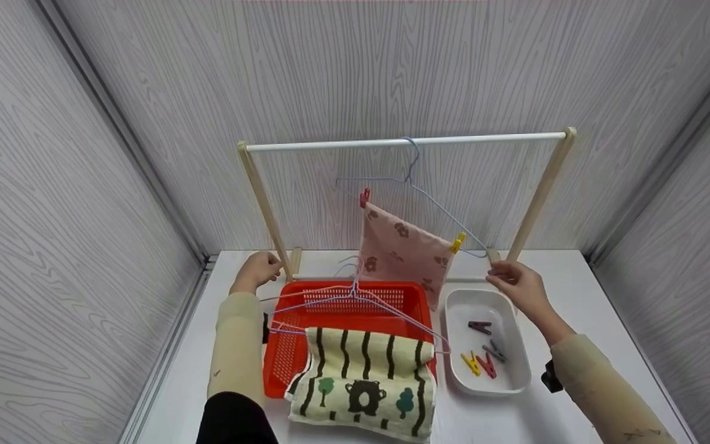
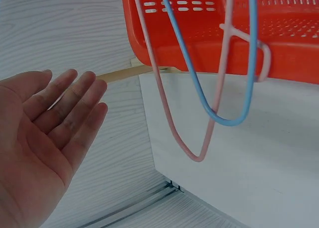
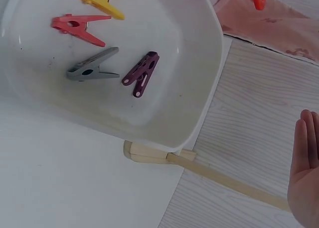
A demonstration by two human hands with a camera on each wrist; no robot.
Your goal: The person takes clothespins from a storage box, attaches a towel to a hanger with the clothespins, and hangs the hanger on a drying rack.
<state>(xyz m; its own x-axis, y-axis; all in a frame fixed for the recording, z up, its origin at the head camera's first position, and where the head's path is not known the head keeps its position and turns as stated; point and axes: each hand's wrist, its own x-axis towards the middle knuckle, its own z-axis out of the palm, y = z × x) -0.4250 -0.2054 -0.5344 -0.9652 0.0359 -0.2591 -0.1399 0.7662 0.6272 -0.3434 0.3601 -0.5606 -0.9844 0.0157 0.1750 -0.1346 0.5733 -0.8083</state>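
Observation:
My left hand point(image 1: 261, 269), fingers loosely bent and holding nothing, is beside the left wooden post point(image 1: 262, 203) of a small drying rack. In the left wrist view its palm point(image 2: 40, 148) shows. My right hand point(image 1: 518, 285) is near the foot of the right post point(image 1: 540, 197), fingers extended and holding nothing. A blue wire hanger point(image 1: 441, 209) hangs tilted from the white rod point(image 1: 330, 145), lower on the right. From it hangs a pink patterned cloth point(image 1: 398, 246), its left corner under a red clothespin point(image 1: 365, 198), its right under a yellow clothespin point(image 1: 458, 242).
A red basket point(image 1: 275, 370) stands in front of the rack, with pink and blue hangers point(image 1: 392, 306) across it. A striped towel point(image 1: 367, 382) drapes over its front. On the right, a white tub point(image 1: 518, 382) holds several clothespins point(image 3: 89, 29). Panel walls enclose the table.

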